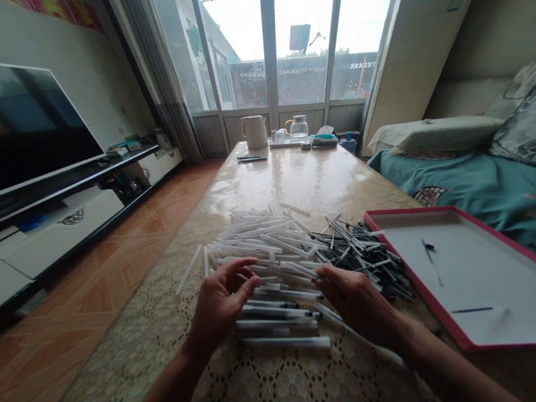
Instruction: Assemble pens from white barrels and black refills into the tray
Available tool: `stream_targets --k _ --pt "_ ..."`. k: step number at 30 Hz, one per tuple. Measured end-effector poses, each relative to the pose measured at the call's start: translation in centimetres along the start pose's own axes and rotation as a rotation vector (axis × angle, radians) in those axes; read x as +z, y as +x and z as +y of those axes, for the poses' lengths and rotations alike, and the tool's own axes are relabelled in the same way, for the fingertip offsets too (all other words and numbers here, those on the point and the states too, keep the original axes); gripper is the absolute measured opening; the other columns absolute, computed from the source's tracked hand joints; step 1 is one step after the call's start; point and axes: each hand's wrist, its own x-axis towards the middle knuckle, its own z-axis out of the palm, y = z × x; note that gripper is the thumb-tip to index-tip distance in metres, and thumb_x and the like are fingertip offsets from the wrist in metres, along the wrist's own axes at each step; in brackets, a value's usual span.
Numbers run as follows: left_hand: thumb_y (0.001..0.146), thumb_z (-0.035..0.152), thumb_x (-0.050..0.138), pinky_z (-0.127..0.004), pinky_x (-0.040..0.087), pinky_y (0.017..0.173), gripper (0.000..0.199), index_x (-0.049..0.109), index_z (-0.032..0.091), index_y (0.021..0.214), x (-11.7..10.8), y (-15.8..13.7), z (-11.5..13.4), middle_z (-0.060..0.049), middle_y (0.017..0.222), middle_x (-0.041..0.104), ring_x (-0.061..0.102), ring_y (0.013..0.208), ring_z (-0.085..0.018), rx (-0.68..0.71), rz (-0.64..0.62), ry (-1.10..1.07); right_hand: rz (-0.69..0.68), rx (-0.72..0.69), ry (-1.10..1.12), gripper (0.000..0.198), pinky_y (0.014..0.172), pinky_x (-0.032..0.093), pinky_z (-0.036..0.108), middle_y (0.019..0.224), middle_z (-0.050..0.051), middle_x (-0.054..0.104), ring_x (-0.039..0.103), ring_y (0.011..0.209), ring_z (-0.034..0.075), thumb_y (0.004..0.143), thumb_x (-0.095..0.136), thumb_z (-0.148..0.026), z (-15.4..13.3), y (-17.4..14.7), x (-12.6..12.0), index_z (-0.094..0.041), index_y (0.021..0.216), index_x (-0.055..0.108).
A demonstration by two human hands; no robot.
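My left hand point(222, 296) is at the left edge of a pile of clear white pen barrels point(258, 236). Its thumb and index finger are apart, with nothing visible between them. Across the pile, my right hand point(356, 299) has its fingers pinched together at the barrels' right ends. A small dark tip shows at those fingers, but what they hold is unclear. Between and below my hands lie several pens point(278, 317) with dark ends, roughly side by side. To the right is a heap of thin dark pen refills point(364, 254).
A shallow pink-rimmed white tray point(501, 280) stands at the right, holding a dark thin stick point(472, 310) and another slender piece point(430, 257). At the patterned table's far end are a kettle point(254, 132), a glass jar point(298, 128) and a tissue pack point(324, 137).
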Motion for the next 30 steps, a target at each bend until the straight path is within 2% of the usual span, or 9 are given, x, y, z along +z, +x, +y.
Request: stream_targets --k 3,6,9,12,15,17,24,28,30 --pt "0.07 0.029 0.077 -0.021 0.046 0.052 0.039 0.066 0.018 0.106 1.6 -0.9 0.3 -0.001 0.074 0.066 0.06 0.061 -0.013 -0.194 -0.297 -0.26 -0.076 -0.022 0.066 0.02 0.057 0.037 0.022 0.07 -0.001 0.058 0.051 0.058 0.011 0.098 0.038 -0.028 -0.5 -0.2 0.4 -0.02 0.086 0.052" --pt "0.069 0.029 0.08 -0.019 0.045 0.05 0.038 0.067 0.017 0.103 3.1 -1.6 0.1 -0.001 0.071 0.068 0.058 0.056 -0.01 -0.278 -0.386 -0.408 -0.125 -0.046 0.105 0.022 0.057 0.036 0.023 0.07 0.0 0.058 0.051 0.06 0.011 0.097 0.04 -0.028 -1.1 -0.3 0.9 -0.019 0.081 0.051" --pt "0.068 0.03 0.08 -0.018 0.044 0.05 0.028 0.071 0.015 0.091 3.7 -1.8 0.0 -0.001 0.064 0.068 0.056 0.051 -0.008 -0.283 -0.359 -0.463 -0.166 -0.059 0.162 0.021 0.062 0.038 0.024 0.076 0.002 0.061 0.055 0.066 0.013 0.097 0.042 -0.03 -1.4 -0.4 1.1 -0.018 0.085 0.055" --pt "0.07 0.031 0.08 -0.018 0.045 0.05 0.023 0.072 0.014 0.082 3.1 -1.6 0.0 -0.001 0.06 0.068 0.058 0.051 -0.009 -0.275 -0.266 -0.495 -0.114 0.016 0.281 0.026 0.063 0.039 0.024 0.075 0.001 0.06 0.056 0.067 0.013 0.099 0.039 -0.035 -1.2 -0.3 0.8 -0.018 0.094 0.058" --pt "0.069 0.031 0.081 -0.016 0.046 0.051 0.022 0.072 0.015 0.081 2.2 -1.2 -0.1 0.0 0.06 0.068 0.059 0.053 -0.008 -0.269 -0.155 -0.542 -0.045 0.17 0.45 0.039 0.055 0.036 0.022 0.062 -0.002 0.05 0.047 0.055 0.01 0.101 0.029 -0.04 -0.5 -0.3 0.4 -0.018 0.08 0.055" --pt "0.067 0.029 0.082 -0.016 0.047 0.05 0.023 0.072 0.015 0.081 1.7 -0.9 -0.2 0.001 0.061 0.068 0.06 0.054 -0.008 -0.269 -0.114 -0.565 -0.051 0.221 0.529 0.043 0.05 0.033 0.021 0.058 -0.004 0.045 0.041 0.051 0.009 0.101 0.03 -0.042 0.1 -0.3 0.2 -0.018 0.071 0.049" --pt "0.067 0.027 0.083 -0.016 0.05 0.051 0.023 0.071 0.014 0.081 1.7 -0.7 -0.7 0.0 0.061 0.069 0.063 0.054 -0.009 -0.279 -0.099 -0.562 -0.047 0.205 0.542 0.038 0.047 0.03 0.02 0.058 -0.004 0.044 0.039 0.052 0.008 0.097 0.042 -0.041 0.9 -0.4 0.8 -0.018 0.068 0.049" --pt "0.062 0.029 0.086 -0.017 0.051 0.051 0.027 0.07 0.014 0.078 1.8 -0.6 -0.8 0.0 0.061 0.069 0.064 0.054 -0.01 -0.349 -0.08 -0.601 -0.012 0.231 0.542 0.028 0.049 0.036 0.02 0.059 -0.003 0.051 0.045 0.05 0.009 0.095 0.048 -0.039 0.9 -0.3 0.8 -0.018 0.076 0.053" --pt "0.058 0.03 0.088 -0.016 0.051 0.051 0.031 0.07 0.014 0.077 1.8 -0.5 -0.8 0.0 0.06 0.069 0.064 0.053 -0.01 -0.383 -0.074 -0.626 0.024 0.226 0.556 0.019 0.054 0.042 0.021 0.066 -0.001 0.058 0.051 0.056 0.01 0.091 0.054 -0.036 0.7 -0.3 0.8 -0.018 0.086 0.056"
